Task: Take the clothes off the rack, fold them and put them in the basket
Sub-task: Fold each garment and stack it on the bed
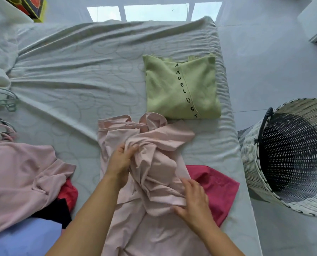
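A crumpled pale pink garment point(154, 145) with thin straps lies on the white mattress point(80, 71) in front of me. My left hand point(121, 159) grips a bunched fold near its middle. My right hand point(192, 198) rests on the garment's lower right edge, thumb tucked under the cloth and fingers spread on top. A folded green shirt point(181, 87) with black letters lies beyond it. The white woven basket point(253, 163) stands on the floor to the right, dark inside, with no clothes visible in it.
A magenta cloth point(215, 189) lies under the pink garment's right side. At the left lies a pile with another pink garment point(19, 178), red, black and light blue cloth. Several hangers point(4, 102) lie at the left edge of the mattress.
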Available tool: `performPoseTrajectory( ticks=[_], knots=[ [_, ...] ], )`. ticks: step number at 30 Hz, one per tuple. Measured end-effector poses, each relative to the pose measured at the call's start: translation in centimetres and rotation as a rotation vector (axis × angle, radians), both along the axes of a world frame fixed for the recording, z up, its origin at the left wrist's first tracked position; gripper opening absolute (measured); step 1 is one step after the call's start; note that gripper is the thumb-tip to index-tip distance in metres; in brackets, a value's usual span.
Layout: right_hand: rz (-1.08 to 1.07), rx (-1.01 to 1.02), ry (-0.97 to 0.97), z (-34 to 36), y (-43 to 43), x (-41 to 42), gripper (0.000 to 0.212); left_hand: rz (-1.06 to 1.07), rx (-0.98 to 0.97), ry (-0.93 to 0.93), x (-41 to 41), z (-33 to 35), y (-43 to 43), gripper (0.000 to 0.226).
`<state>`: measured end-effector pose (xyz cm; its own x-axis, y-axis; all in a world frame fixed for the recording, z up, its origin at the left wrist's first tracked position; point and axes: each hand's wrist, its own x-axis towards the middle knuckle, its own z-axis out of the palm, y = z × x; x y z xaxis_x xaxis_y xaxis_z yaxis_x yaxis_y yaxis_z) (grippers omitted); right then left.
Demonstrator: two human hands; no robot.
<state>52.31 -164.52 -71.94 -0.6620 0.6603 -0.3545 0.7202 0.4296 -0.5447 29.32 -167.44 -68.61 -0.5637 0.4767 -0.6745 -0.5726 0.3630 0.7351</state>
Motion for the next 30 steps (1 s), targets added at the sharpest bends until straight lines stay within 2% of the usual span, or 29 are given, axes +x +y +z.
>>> performPoseTrajectory(
  ticks=[4,7,9,11,14,15,17,18,19,20,21,22,23,24,26,27,28,30],
  knots=[
    [-0.124,-0.032,0.011,-0.7,-0.3,3.8,0.042,0.276,0.354,-0.088,-2.5,3.6,-3.0,0.022],
    [-0.014,-0.119,0.024,-0.1,-1.4,4.6,0.021,0.493,0.477,-0.138,-5.0,5.1,-8.5,0.025],
    [0.166,-0.257,-0.01,0.5,-2.6,3.9,0.022,0.578,0.434,-0.19,-6.3,3.9,-12.9,0.027],
    [0.282,-0.409,-0.035,1.3,-4.1,2.9,0.032,0.634,0.301,-0.187,-7.1,2.1,-16.3,0.037],
    [0.372,-0.474,-0.179,1.1,-6.1,1.8,0.028,0.67,0.02,-0.035,-8.1,0.1,-20.5,0.08],
    [0.401,-0.518,-0.254,0.9,-6.5,1.4,0.026,0.626,-0.134,0.062,-8.3,-0.2,-21.7,0.077],
    [0.402,-0.617,-0.357,0.7,-6.1,0.2,0.02,0.424,-0.498,0.336,-8.3,-0.3,-22.5,0.046],
    [0.369,-0.632,-0.365,1.2,-5.0,-0.9,0.016,0.291,-0.683,0.504,-8.0,-0.4,-22.1,0.043],
    [0.275,-0.599,-0.306,1.6,-3.7,-2.0,0.022,0.167,-0.8,0.709,-7.4,-0.3,-21.3,0.044],
    [0.129,-0.535,-0.212,2.0,-2.2,-3.3,0.024,0.07,-0.833,0.929,-6.4,0.1,-19.9,0.049],
    [-0.035,-0.441,-0.091,2.0,-0.6,-4.7,0.02,-0.057,-0.762,1.11,-4.9,0.3,-18.4,0.052],
    [-0.165,-0.342,0.002,1.9,1.0,-6.0,0.016,-0.196,-0.623,1.178,-3.1,0.7,-16.7,0.052],
    [-0.24,-0.271,0.033,1.2,2.6,-7.5,0.012,-0.339,-0.48,1.082,-1.1,0.6,-15.2,0.053],
    [-0.268,-0.241,-0.003,0.6,3.7,-8.7,0.012,-0.473,-0.393,0.894,0.9,0.5,-13.7,0.059],
    [-0.353,-0.33,-0.164,-1.2,4.8,-10.3,0.037,-0.675,-0.33,0.627,4.2,-0.6,-11.4,0.072],
    [-0.385,-0.406,-0.24,-2.0,5.0,-10.6,0.046,-0.761,-0.347,0.607,5.2,-1.5,-10.6,0.071],
    [-0.371,-0.468,-0.327,-1.9,5.0,-10.6,0.045,-0.842,-0.396,0.638,5.9,-2.2,-9.9,0.065],
    [-0.288,-0.552,-0.418,-1.3,5.0,-10.1,0.023,-0.944,-0.524,0.728,6.4,-3.2,-9.3,0.053]
  ],
)
